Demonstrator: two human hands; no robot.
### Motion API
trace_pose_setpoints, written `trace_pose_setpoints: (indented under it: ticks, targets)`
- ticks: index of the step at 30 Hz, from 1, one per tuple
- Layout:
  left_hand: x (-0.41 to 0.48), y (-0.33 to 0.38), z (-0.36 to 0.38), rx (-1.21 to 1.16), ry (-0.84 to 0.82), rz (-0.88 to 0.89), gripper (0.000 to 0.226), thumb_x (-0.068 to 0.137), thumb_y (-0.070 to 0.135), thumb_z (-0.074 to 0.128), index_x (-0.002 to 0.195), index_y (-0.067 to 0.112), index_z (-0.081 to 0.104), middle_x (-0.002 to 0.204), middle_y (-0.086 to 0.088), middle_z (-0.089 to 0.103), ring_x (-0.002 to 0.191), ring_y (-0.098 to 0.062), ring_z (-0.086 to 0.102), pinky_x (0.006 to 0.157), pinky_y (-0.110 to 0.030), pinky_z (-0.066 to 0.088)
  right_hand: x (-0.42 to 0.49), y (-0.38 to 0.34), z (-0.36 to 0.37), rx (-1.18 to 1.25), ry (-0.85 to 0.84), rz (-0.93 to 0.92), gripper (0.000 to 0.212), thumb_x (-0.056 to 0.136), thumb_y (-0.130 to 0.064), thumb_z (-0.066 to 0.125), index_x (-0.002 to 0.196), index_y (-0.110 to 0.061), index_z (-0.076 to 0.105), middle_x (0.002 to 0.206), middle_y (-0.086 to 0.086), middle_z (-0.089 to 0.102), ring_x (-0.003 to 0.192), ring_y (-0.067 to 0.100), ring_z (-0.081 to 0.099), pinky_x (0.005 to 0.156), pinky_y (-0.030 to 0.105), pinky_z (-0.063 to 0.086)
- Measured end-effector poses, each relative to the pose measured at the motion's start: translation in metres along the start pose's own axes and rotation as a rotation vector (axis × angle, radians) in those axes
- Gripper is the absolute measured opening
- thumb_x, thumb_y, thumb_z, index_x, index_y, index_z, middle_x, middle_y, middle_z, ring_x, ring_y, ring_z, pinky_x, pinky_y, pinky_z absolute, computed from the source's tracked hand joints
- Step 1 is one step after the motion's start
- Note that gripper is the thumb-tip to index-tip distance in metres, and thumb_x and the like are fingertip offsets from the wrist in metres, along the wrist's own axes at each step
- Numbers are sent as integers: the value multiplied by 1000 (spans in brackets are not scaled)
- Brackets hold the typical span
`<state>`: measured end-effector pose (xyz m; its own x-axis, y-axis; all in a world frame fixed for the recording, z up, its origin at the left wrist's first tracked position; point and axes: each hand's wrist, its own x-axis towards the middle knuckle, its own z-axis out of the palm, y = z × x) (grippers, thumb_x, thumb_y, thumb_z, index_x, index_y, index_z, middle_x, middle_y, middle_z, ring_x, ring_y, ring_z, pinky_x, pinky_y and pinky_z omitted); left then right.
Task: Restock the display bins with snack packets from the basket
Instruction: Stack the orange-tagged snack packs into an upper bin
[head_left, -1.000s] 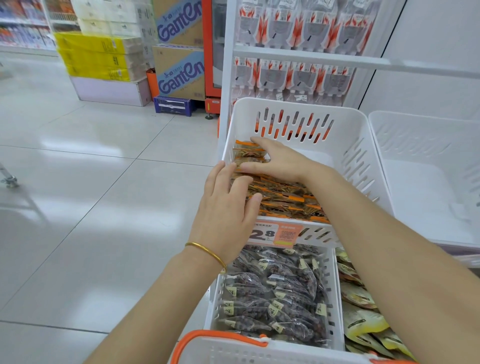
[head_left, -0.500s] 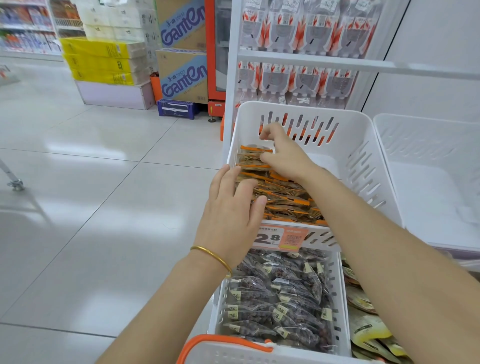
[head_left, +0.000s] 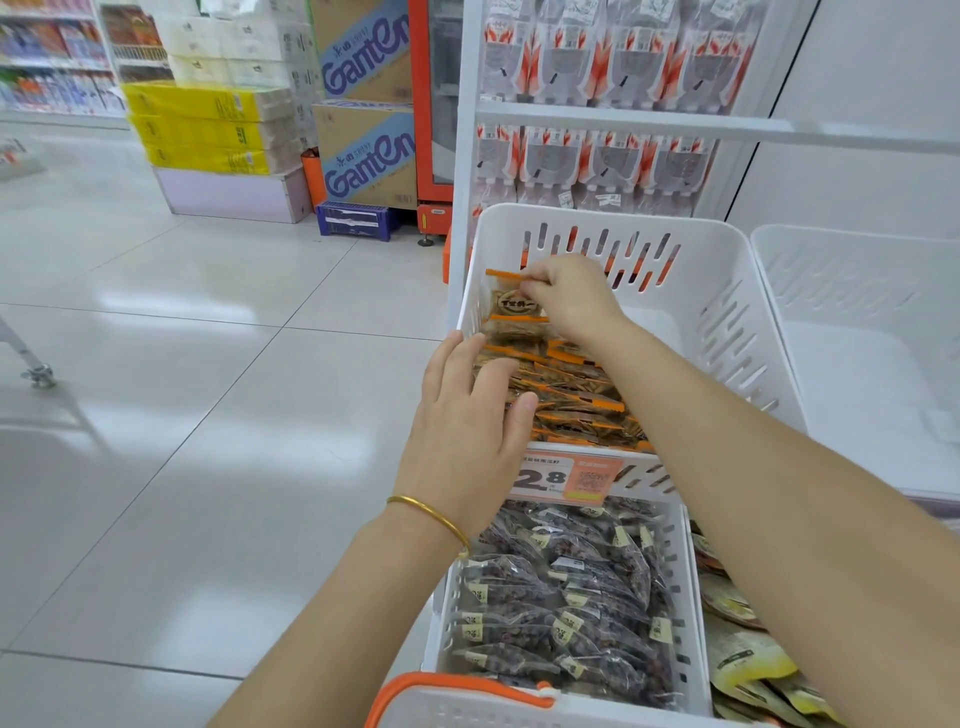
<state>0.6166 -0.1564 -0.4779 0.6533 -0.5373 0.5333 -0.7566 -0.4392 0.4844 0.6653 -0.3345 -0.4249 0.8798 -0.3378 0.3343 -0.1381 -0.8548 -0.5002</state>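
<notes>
**Lining up packets in the top bin**

The right hand (head_left: 566, 299) pinched the orange top edge of a packet (head_left: 511, 302) at the far left end of the top bin (head_left: 727, 332). Thumb and curled fingers were closed on it, and the packet stood nearly upright. The left hand (head_left: 467, 415) lay with fingers straight and slightly spread on the row of packets (head_left: 576, 397) nearer the front, beside the bin's left wall. The step looked like arranging stock inside the bin rather than fetching more. The basket (head_left: 498, 711) sat at the bottom of the view, its inside hidden. Next, the packet probably needed seating flush with the row, with the left hand bracing so nothing toppled, before any reach to the basket.
</notes>
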Motion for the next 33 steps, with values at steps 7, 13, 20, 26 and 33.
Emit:
trace_pose_setpoints:
  ticks: [7, 13, 20, 26, 33]
  targets:
    - [0, 0, 0, -8, 9, 2, 61, 87, 49, 18, 121, 14, 53, 143, -6, 36, 141, -19, 11, 110, -22, 7, -24, 4, -7, -12, -9, -59, 20, 94, -16, 52, 112, -13, 62, 100, -6, 56, 95, 11, 50, 76, 22, 33]
    - [0, 1, -1, -26, -2, -5, 59, 88, 49, 19, 124, 15, 52, 145, -5, 34, 142, -16, 8, 109, -19, 6, -23, 5, -11, 17, -257, -66, 53, 84, -35, 64, 131, -19, 46, 116, -5, 53, 102, 12, 50, 79, 24, 38]
    - [0, 1, -1, -32, -9, -15, 56, 90, 48, 22, 123, 15, 53, 146, -4, 33, 142, -15, 7, 108, -18, 5, -18, 9, -10, -48, -269, -117, 58, 89, -42, 59, 140, -17, 43, 137, 1, 51, 123, 18, 48, 93, 24, 34]
    - [1, 0, -2, -23, -19, -12, 50, 95, 45, 28, 126, 14, 51, 147, -7, 32, 142, -16, 7, 108, -17, 4, 1, 1, 3, -97, -172, -100, 31, 97, -29, 49, 115, -9, 64, 112, 8, 64, 103, 25, 58, 85, 35, 45]
    - [0, -1, -1, -18, -20, -8, 58, 90, 48, 21, 127, 15, 51, 147, -6, 31, 142, -14, 6, 107, -16, 3, -4, -3, 2, -31, -143, -84, 39, 97, -39, 44, 85, -7, 62, 78, 5, 59, 74, 21, 54, 66, 37, 38]
